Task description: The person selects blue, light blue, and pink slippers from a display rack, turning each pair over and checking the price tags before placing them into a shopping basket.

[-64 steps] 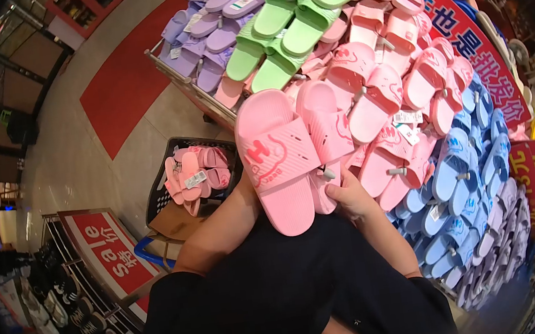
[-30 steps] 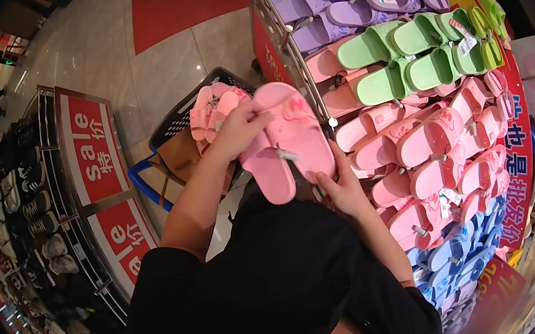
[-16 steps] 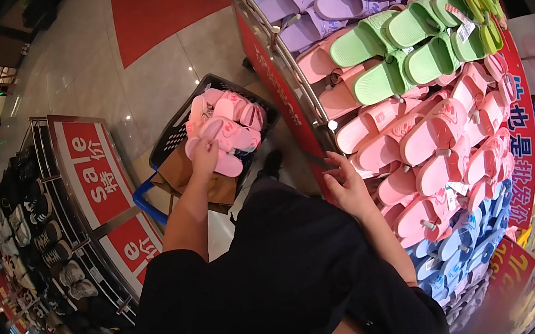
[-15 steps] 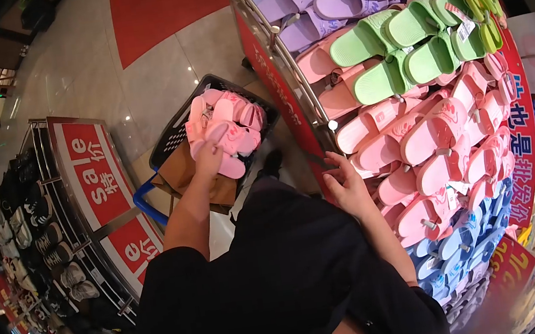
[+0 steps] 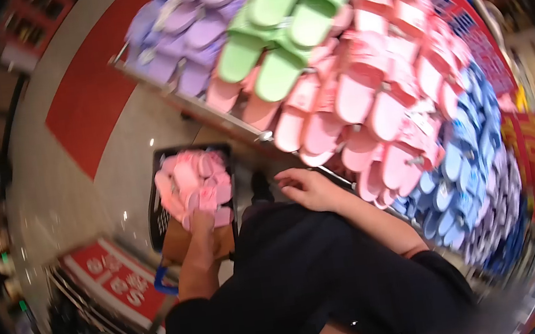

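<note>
My left hand is closed on a pink slipper at the near side of a pile of pink slippers. The pile fills a black basket with perforated sides; a brown cardboard box sits at its near end. Loosely bent and apart, the fingers of my right hand hold nothing. That hand hovers in front of the display rack, below its pink slides. Motion blur softens the details.
Purple slides, green slides and blue slides cover the sloping rack, which has a metal edge rail. A red sale sign tops a shoe rack at lower left. A blue handle juts beside the box.
The view has turned, so the slide rack now slants across the top and the basket appears lower left. My left hand stays on the slippers; my right hand is still free near the rack.
</note>
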A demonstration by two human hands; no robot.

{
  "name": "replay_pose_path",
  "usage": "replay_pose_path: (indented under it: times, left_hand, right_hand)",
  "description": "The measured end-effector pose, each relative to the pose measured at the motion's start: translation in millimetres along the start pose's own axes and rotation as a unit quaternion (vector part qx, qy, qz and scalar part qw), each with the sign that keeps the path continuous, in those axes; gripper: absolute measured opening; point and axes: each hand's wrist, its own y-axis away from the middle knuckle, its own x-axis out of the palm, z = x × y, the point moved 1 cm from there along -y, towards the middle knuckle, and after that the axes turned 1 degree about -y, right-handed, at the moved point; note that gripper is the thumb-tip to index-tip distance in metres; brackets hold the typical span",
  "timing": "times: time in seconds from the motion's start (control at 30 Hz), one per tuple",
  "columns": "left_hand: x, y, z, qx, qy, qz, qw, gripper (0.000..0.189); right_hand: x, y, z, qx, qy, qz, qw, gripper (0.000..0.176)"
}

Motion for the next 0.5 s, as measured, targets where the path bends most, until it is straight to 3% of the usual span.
replay_pose_path:
  times: [0.03, 0.1, 0.13, 0.2, 0.23, 0.27, 0.3, 0.37, 0.43, 0.47, 0.5]
  left_hand:
    - [7, 1, 9, 0.019, 0.06, -0.013, 0.998, 0.053]
    - [-22, 14, 4, 0.065, 0.014, 0.058, 0.996, 0.068]
    - [-44, 37, -16, 0.064, 0.041, 0.032, 0.997, 0.074]
    - [-67, 62, -29, 0.019, -0.001, 0.068, 0.998, 0.072]
    - [-91, 87, -60, -0.068, -0.105, 0.061, 0.99, 0.07]
    - [-89, 102, -49, -0.043, -0.149, 0.034, 0.987, 0.068]
    - [-127, 149, -111, -0.11, -0.108, 0.052, 0.987, 0.067]
    - [-106, 154, -65, -0.083, -0.216, 0.058, 0.971, 0.078]
    - [-102, 190, -35, -0.158, -0.319, 0.123, 0.926, 0.084]
    - [-108, 206, -30, -0.136, -0.318, 0.165, 0.924, 0.089]
    - [-128, 231, -63, -0.12, -0.312, 0.187, 0.924, 0.089]
  right_hand:
    - [-2, 3, -2, -0.01, 0.002, -0.007, 1.0, 0.034]
    - [-9, 13, -5, -0.032, 0.025, -0.019, 0.999, 0.034]
    - [-11, 18, -11, -0.052, 0.025, -0.03, 0.998, 0.034]
    - [-19, 28, -15, -0.069, 0.035, -0.022, 0.997, 0.035]
    - [-25, 35, -16, -0.066, 0.044, -0.001, 0.997, 0.035]
    - [-29, 42, -17, -0.074, 0.037, -0.008, 0.997, 0.035]
    - [-33, 50, -19, -0.085, 0.034, -0.003, 0.996, 0.034]
    - [-44, 66, -15, -0.075, 0.014, 0.026, 0.997, 0.036]
    - [-47, 75, -25, -0.091, -0.005, 0.034, 0.995, 0.037]
    - [-50, 82, -29, -0.101, -0.02, 0.041, 0.994, 0.036]
    - [-54, 88, -29, -0.101, -0.022, 0.053, 0.993, 0.035]
